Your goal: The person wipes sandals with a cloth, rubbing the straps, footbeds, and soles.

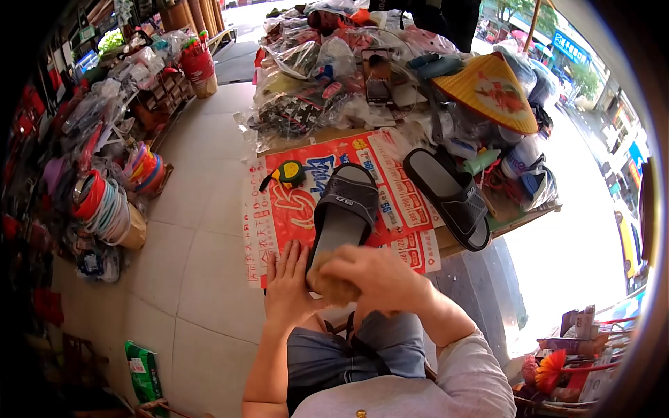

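Observation:
A black slide sandal with a grey insole (341,221) lies on the red printed sheet (282,223), heel toward me. My left hand (287,284) rests flat beside its heel, fingers stretched out along the edge; the thumb is partly hidden. In my right hand (380,275) is a brown, soft-looking pad (336,285), pressed at the sandal's heel end; motion blurs it, and I cannot tell its exact kind. The matching sandal (449,198) lies to the right, at the table edge, untouched. A yellow and black tape measure (288,173) sits left of the nearer sandal.
Plastic-wrapped goods (300,90) are heaped at the table's back, with a phone (377,76) and a yellow conical hat (491,92) among them. Stacked wares and a red-rimmed bucket (104,205) line the left. A green packet (143,373) lies on the tiled floor.

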{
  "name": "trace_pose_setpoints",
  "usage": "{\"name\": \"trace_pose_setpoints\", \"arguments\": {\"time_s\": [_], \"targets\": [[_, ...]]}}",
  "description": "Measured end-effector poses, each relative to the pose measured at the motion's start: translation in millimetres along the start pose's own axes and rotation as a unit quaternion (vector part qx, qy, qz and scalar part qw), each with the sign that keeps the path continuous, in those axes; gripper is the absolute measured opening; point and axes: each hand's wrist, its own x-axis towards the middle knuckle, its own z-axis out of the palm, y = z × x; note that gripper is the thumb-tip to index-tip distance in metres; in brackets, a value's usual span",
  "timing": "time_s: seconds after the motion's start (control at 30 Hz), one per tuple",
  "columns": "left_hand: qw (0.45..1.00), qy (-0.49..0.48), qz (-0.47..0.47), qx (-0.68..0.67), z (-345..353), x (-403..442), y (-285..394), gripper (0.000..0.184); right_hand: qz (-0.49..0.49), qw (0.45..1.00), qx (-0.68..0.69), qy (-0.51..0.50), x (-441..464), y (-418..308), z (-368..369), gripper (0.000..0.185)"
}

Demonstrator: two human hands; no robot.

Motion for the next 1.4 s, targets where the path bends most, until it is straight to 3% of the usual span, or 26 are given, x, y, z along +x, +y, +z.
{"name": "trace_pose_setpoints", "arguments": {"time_s": [0.03, 0.2, 0.27, 0.33, 0.4, 0.47, 0.5, 0.6, 0.73, 0.8, 0.83, 0.87, 0.93, 1.0, 1.07, 1.13, 1.2, 1.23, 1.3, 1.37, 1.4], "targets": [[0.993, -0.015, -0.041, -0.11, -8, 1, 5, 0.114, 0.066, 0.995, -0.053, 0.051, 1, 5, 0, 0.038], [0.995, -0.02, -0.038, -0.092, -8, 2, 4, 0.114, 0.122, 0.986, -0.111, 0.02, -12, 7, 20, 0.04], [0.995, -0.026, -0.032, -0.086, 3, -1, -2, 0.115, -0.007, 0.999, 0.013, -0.045, -22, -4, 21, 0.042], [1.0, 0.003, 0.002, 0.028, 11, -2, -5, 0.116, -0.01, 0.996, 0.044, -0.079, -22, -12, 7, 0.042], [0.999, -0.007, -0.017, -0.03, 5, -1, -1, 0.116, -0.013, 0.991, 0.074, -0.112, -16, -7, -1, 0.042], [0.995, -0.016, -0.034, -0.087, -5, 0, 4, 0.117, 0.065, 0.991, -0.047, 0.104, -7, 6, -4, 0.039], [0.995, -0.017, -0.039, -0.089, -7, 1, 5, 0.116, 0.063, 0.991, -0.048, 0.106, -8, 10, 1, 0.039], [0.995, -0.01, -0.039, -0.093, -9, 3, 4, 0.116, 0.11, 0.983, -0.14, 0.034, -11, 12, 14, 0.038], [0.999, 0.026, -0.011, -0.027, 11, -1, -3, 0.117, 0.02, 0.998, -0.013, -0.05, -25, -6, 9, 0.037], [1.0, 0.013, -0.012, -0.025, 14, -3, -4, 0.117, -0.012, 0.986, 0.078, -0.146, -21, -4, -5, 0.04], [1.0, 0.003, -0.014, -0.021, 11, -2, -3, 0.116, -0.004, 0.997, 0.048, -0.055, -18, 0, -7, 0.043], [1.0, 0.003, -0.014, -0.021, 6, -2, -2, 0.116, -0.004, 0.997, 0.048, -0.055, -15, 5, -8, 0.043], [0.994, -0.016, -0.044, -0.099, -12, 3, 6, 0.108, 0.094, 0.985, -0.097, 0.104, -6, 18, -6, 0.04], [0.994, -0.016, -0.044, -0.098, -12, 3, 6, 0.108, 0.106, 0.982, -0.133, 0.079, -8, 19, 4, 0.038], [0.994, -0.021, -0.045, -0.101, -9, 1, 4, 0.108, 0.043, 0.997, -0.062, 0.025, -14, 9, 17, 0.035], [0.997, -0.017, -0.028, -0.067, 1, -1, 0, 0.116, 0.041, 0.996, -0.076, -0.019, -17, -1, 11, 0.039], [0.998, -0.014, -0.023, -0.05, 9, -4, -2, 0.118, -0.013, 0.988, 0.102, -0.113, -15, 2, -9, 0.045], [0.999, -0.005, -0.021, -0.03, 9, -2, -2, 0.12, 0.023, 0.996, 0.06, -0.068, -11, 1, -19, 0.05], [0.998, -0.015, -0.033, -0.06, -3, 0, 3, 0.12, 0.048, 0.989, 0.051, 0.127, 4, 15, -32, 0.05], [0.995, -0.019, -0.044, -0.09, -9, 2, 6, 0.119, 0.058, 0.969, 0.032, 0.237, 19, 59, -30, 0.048], [0.995, -0.026, -0.045, -0.088, -9, 1, 6, 0.119, 0.055, 0.969, 0.03, 0.239, 21, 81, -20, 0.048]]}}
